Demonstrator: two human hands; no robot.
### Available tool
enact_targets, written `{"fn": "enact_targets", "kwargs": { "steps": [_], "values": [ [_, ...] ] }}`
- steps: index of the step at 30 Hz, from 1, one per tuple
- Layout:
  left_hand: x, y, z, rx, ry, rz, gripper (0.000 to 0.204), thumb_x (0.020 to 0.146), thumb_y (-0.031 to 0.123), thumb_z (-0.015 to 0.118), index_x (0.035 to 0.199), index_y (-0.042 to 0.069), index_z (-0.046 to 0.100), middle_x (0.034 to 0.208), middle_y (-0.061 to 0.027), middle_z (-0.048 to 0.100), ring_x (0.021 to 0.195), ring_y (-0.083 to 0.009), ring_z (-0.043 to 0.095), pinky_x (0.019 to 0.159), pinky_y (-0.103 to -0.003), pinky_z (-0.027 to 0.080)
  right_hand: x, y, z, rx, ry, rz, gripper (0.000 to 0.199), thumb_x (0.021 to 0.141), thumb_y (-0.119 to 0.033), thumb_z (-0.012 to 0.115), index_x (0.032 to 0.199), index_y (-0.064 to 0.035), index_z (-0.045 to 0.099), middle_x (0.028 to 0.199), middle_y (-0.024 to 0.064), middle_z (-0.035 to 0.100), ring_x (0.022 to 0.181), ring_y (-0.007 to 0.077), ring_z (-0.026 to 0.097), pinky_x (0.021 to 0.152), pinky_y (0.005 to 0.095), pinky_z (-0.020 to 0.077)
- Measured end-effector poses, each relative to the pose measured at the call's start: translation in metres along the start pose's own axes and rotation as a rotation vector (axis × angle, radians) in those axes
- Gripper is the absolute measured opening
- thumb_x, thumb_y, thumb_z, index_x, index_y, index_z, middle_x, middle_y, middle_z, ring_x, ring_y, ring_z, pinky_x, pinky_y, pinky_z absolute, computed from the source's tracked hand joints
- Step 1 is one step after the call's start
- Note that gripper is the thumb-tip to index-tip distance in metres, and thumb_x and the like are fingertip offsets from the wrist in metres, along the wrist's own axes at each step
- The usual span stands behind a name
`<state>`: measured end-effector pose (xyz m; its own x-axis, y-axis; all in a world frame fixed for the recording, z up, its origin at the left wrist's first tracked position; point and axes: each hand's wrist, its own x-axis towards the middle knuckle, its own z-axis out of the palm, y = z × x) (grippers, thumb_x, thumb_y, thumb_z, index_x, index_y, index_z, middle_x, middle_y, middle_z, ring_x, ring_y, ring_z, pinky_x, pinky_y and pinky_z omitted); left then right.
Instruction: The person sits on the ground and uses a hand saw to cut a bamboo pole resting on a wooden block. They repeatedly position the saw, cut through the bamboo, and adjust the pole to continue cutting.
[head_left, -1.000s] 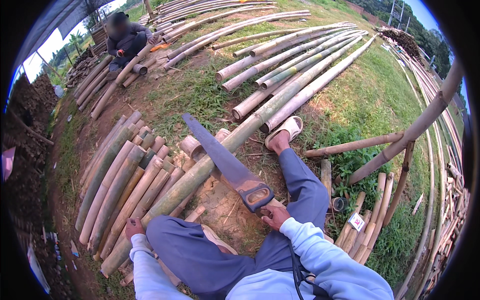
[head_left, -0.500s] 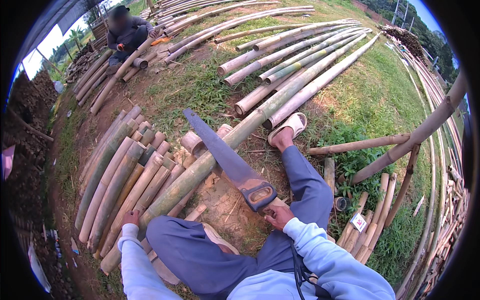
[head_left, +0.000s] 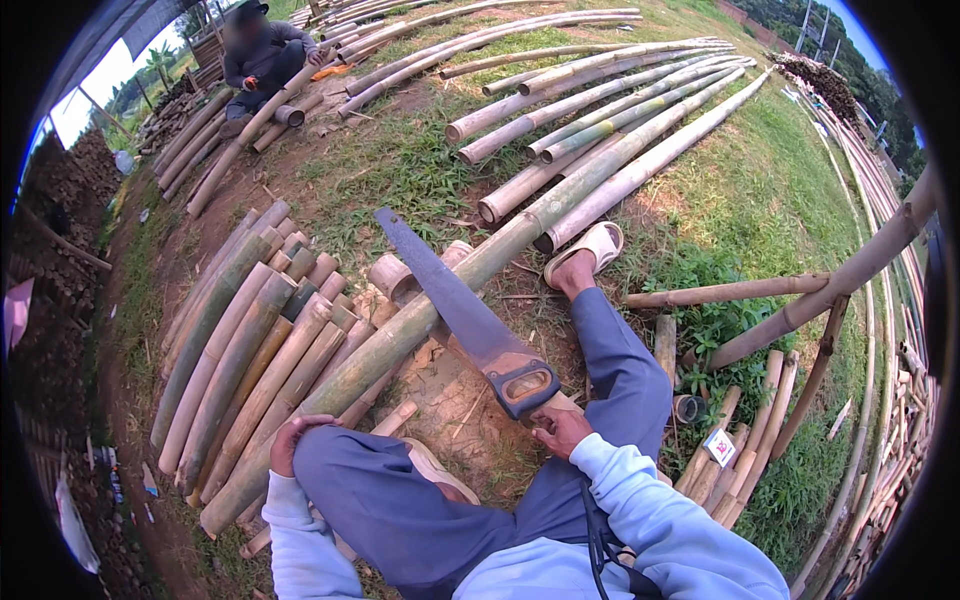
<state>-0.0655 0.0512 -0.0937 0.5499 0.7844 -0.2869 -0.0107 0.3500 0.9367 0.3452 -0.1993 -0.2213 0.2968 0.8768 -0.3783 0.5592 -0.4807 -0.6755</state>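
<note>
Right hand (head_left: 562, 430) clenched on the saw (head_left: 470, 318) handle, fingers partly hidden under the grip; blade slanting up-left across the long bamboo pole (head_left: 420, 325), teeth too blurred to make out. Left hand (head_left: 290, 440) pressed on the pole's near end, fingers curled over it, palm hidden by the knee and pale sleeve. Pole's far end lost among other poles (head_left: 600, 120) on the grass. Right leg stretched out, foot in a pale sandal (head_left: 590, 245) touching the pole. Cut bamboo lengths (head_left: 250, 340) stacked just left of the pole, short stubs (head_left: 390, 275) beside the blade. Another person (head_left: 262, 55) seated far off at upper left, face blurred. Slanted bamboo frame (head_left: 820, 300) at right, cut off by the dark rim
</note>
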Motion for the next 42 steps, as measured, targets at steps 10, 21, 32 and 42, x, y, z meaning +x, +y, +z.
{"fn": "enact_targets", "kwargs": {
  "steps": [10, 21, 32, 42],
  "values": [
    [-0.030, 0.065, 0.105, 1.134, -0.119, 0.383, 0.022, 0.080, 0.014, 0.077, 0.098, 0.001, 0.073, 0.096, -0.0122, 0.073, 0.099, -0.0188, 0.066, 0.088, -0.035, 0.050, 0.003, -0.014, 0.005, -0.050, 0.221, -0.154, 0.018, 0.091, -0.025, 0.066, 0.090, -0.0072, 0.065, 0.064, 0.0150, 0.061, 0.066, 0.0388, 0.064, 0.067, 0.0498, 0.0486],
    [0.024, 0.092, 0.047, 0.706, 0.353, 0.359, 0.011, 0.087, 0.008, 0.072, 0.091, 0.002, 0.064, 0.073, -0.0005, 0.059, 0.072, -0.0074, 0.057, 0.065, -0.022, 0.046, 0.004, -0.016, -0.003, 0.130, 0.297, -0.326, 0.012, 0.083, -0.015, 0.060, 0.077, -0.0061, 0.065, 0.071, 0.0139, 0.066, 0.072, 0.0366, 0.066, 0.068, 0.0467, 0.0499],
    [0.131, -0.037, -0.033, 1.292, 0.084, 0.016, 0.104, 0.059, 0.057, 0.091, 0.137, 0.000, 0.051, 0.130, -0.0250, 0.063, 0.122, -0.0376, 0.061, 0.106, -0.043, 0.047, 0.034, -0.039, 0.009, -0.158, 0.347, -0.650, 0.033, 0.081, -0.018, 0.076, 0.108, -0.0056, 0.062, 0.095, 0.0133, 0.060, 0.089, 0.0339, 0.061, 0.079, 0.0421, 0.0502],
    [0.130, -0.044, -0.025, 1.449, 0.076, -0.081, 0.102, 0.055, 0.064, 0.089, 0.130, 0.008, 0.051, 0.125, -0.0221, 0.066, 0.117, -0.0409, 0.063, 0.100, -0.047, 0.049, 0.059, -0.017, 0.028, -0.518, 0.145, -0.456, 0.059, 0.075, -0.028, 0.082, 0.122, -0.0058, 0.054, 0.110, 0.0146, 0.056, 0.107, 0.0333, 0.055, 0.093, 0.0459, 0.0435]
  ]
}}
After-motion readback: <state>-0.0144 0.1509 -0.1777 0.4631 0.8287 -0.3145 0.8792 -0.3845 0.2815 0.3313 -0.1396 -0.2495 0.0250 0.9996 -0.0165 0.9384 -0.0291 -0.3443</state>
